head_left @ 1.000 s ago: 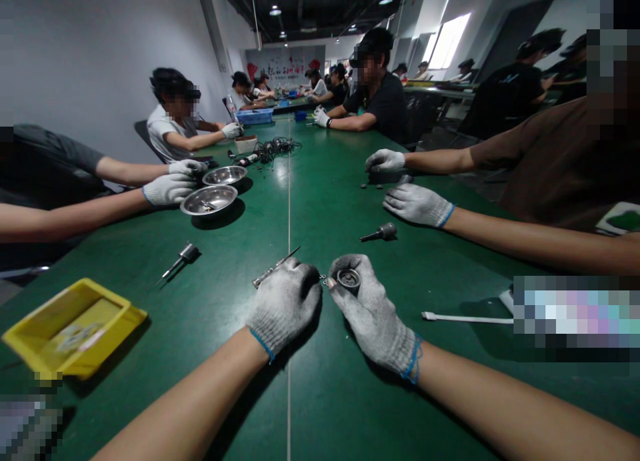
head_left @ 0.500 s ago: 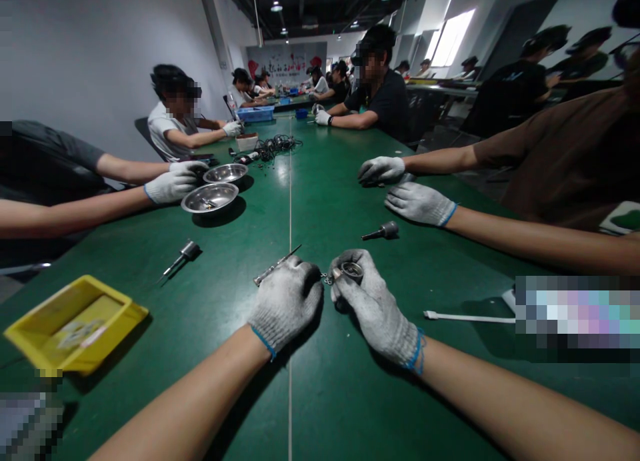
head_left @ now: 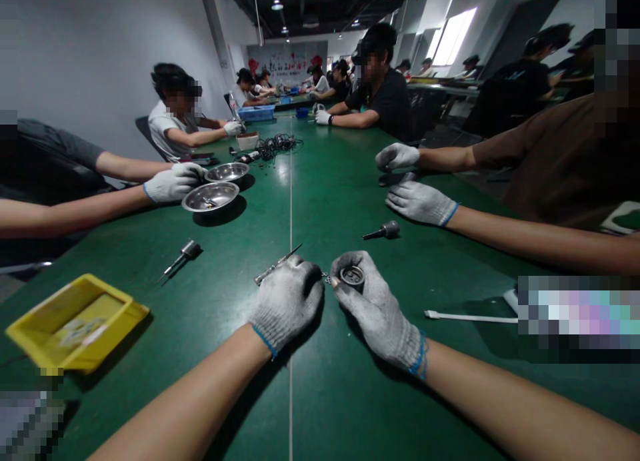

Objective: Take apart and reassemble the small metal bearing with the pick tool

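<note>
My left hand, in a grey-white knitted glove, is closed, its fingers curled down near the table. A slim metal screwdriver slants out from behind its knuckles; the grip itself is hidden. My gloved right hand is wrapped round a small, round, dark metal part, its ringed face turned up towards me. Between the two hands lie several tiny shiny metal pieces, close to the left fingertips and the right thumb.
Two metal tools with thick round heads, one left and one right, lie on the green table. A yellow bin, steel bowls, a white cable and tangled black cords surround them. Co-workers' gloved hands rest at both sides.
My right hand has tilted the round part so more of its face shows, and the thumb has slid off it. My left hand stays put. A co-worker's far hand at right has lifted.
</note>
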Motion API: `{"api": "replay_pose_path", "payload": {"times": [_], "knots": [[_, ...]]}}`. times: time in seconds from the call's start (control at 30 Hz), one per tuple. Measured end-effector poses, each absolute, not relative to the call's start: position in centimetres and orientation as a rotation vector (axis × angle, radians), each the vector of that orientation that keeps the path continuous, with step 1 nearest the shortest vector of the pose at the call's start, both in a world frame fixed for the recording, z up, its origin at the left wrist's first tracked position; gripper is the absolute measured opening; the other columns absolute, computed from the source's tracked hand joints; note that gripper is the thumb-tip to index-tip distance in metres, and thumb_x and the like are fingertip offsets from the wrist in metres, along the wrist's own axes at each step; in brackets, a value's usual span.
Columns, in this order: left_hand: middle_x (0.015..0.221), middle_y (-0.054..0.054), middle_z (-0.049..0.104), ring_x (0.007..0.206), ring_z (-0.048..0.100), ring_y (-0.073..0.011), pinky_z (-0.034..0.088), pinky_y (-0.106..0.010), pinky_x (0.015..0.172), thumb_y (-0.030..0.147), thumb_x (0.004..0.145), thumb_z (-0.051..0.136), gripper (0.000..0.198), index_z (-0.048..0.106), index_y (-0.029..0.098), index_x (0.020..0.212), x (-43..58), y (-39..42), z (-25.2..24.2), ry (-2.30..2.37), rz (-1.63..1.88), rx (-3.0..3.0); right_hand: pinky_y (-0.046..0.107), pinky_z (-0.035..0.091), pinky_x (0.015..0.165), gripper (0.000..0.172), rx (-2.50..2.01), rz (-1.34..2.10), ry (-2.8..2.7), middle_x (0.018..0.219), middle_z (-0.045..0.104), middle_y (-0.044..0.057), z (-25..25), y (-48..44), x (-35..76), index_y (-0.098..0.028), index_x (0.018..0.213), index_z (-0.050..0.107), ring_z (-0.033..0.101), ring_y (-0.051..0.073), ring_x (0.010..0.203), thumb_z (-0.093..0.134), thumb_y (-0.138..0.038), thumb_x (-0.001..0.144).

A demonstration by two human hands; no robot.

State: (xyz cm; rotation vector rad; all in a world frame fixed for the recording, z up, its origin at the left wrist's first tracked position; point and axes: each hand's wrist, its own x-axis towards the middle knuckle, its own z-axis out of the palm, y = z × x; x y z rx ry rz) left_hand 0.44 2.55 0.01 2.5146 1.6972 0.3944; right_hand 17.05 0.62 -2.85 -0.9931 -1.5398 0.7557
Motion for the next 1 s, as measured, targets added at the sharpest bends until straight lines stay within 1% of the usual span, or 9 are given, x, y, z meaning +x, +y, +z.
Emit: {"api": "replay_pose_path", "payload": {"times": [0.07, 0.17, 0.27, 0.43, 0.53, 0.7, 0.8, 0.9, 1.0], "knots": [[0.100, -0.008, 0.071, 0.091, 0.070, -0.0251, 0.052, -0.035, 0.078, 0.031, 0.099, 0.058, 0.022, 0.077, 0.023, 0.106, 0.4, 2.6, 0.0, 1.695, 0.401, 2.512, 0.033, 0.055, 0.077, 0.011, -0.962, 0.700, -1.558, 0.091, 0.066, 0.002, -2.7, 0.5, 17.0, -0.024, 0.100, 0.056, 0.066, 0.019, 0.083, 0.063, -0.023, 0.091], [0.101, -0.008, 0.071, 0.091, 0.070, -0.0254, 0.053, -0.035, 0.079, 0.030, 0.099, 0.058, 0.023, 0.078, 0.024, 0.109, 0.4, 2.5, 0.0, 1.682, 0.398, 2.511, 0.029, 0.053, 0.071, 0.013, -0.904, 0.632, -1.622, 0.083, 0.063, -0.001, -2.3, 0.2, 16.9, -0.025, 0.092, 0.054, 0.063, 0.017, 0.075, 0.064, -0.017, 0.088], [0.102, -0.008, 0.072, 0.092, 0.070, -0.0257, 0.053, -0.036, 0.079, 0.031, 0.099, 0.059, 0.024, 0.078, 0.023, 0.110, 0.4, 2.5, 0.0, 1.677, 0.384, 2.502, 0.026, 0.051, 0.065, 0.017, -0.862, 0.592, -1.680, 0.078, 0.060, -0.003, -2.0, -0.3, 16.8, -0.025, 0.087, 0.051, 0.059, 0.015, 0.069, 0.065, -0.014, 0.087], [0.104, -0.008, 0.072, 0.094, 0.070, -0.0261, 0.053, -0.037, 0.081, 0.032, 0.099, 0.059, 0.023, 0.078, 0.024, 0.111, 0.4, 2.6, 0.1, 1.666, 0.389, 2.493, 0.027, 0.050, 0.063, 0.019, -0.861, 0.561, -1.706, 0.076, 0.060, -0.002, -2.0, -0.5, 16.7, -0.025, 0.085, 0.049, 0.059, 0.015, 0.066, 0.065, -0.016, 0.086], [0.104, -0.009, 0.072, 0.095, 0.070, -0.0262, 0.054, -0.037, 0.082, 0.032, 0.099, 0.059, 0.023, 0.077, 0.023, 0.110, 0.4, 2.6, 0.1, 1.666, 0.385, 2.499, 0.028, 0.047, 0.060, 0.019, -0.871, 0.529, -1.744, 0.072, 0.060, -0.002, -2.1, -0.5, 16.8, -0.025, 0.081, 0.048, 0.059, 0.015, 0.062, 0.065, -0.018, 0.087], [0.104, -0.008, 0.072, 0.095, 0.070, -0.0255, 0.054, -0.036, 0.083, 0.031, 0.100, 0.058, 0.023, 0.077, 0.023, 0.109, 0.3, 2.8, -0.2, 1.660, 0.404, 2.511, 0.026, 0.036, 0.051, 0.028, -0.837, 0.478, -1.815, 0.061, 0.049, -0.006, -1.6, -0.6, 16.8, -0.026, 0.071, 0.041, 0.047, 0.011, 0.051, 0.064, -0.014, 0.084], [0.104, -0.008, 0.072, 0.095, 0.070, -0.0254, 0.054, -0.036, 0.083, 0.030, 0.099, 0.057, 0.023, 0.077, 0.023, 0.110, 0.3, 2.8, -0.3, 1.649, 0.409, 2.510, 0.025, 0.032, 0.049, 0.032, -0.841, 0.473, -1.823, 0.058, 0.045, -0.007, -1.3, -0.7, 16.8, -0.026, 0.068, 0.038, 0.042, 0.010, 0.049, 0.063, -0.014, 0.084], [0.103, -0.008, 0.071, 0.095, 0.070, -0.0254, 0.054, -0.036, 0.082, 0.029, 0.099, 0.058, 0.023, 0.077, 0.023, 0.110, 0.3, 2.8, -0.4, 1.643, 0.415, 2.514, 0.025, 0.032, 0.048, 0.032, -0.851, 0.497, -1.822, 0.058, 0.046, -0.007, -1.0, -0.8, 16.9, -0.026, 0.067, 0.038, 0.042, 0.010, 0.049, 0.063, -0.016, 0.084], [0.102, -0.008, 0.071, 0.093, 0.069, -0.0252, 0.053, -0.036, 0.081, 0.030, 0.099, 0.058, 0.022, 0.077, 0.023, 0.108, 0.3, 2.7, -0.4, 1.644, 0.430, 2.523, 0.025, 0.033, 0.049, 0.027, -0.876, 0.529, -1.811, 0.059, 0.048, -0.006, -0.9, -0.8, 17.1, -0.025, 0.068, 0.040, 0.044, 0.011, 0.051, 0.061, -0.016, 0.081]]}}
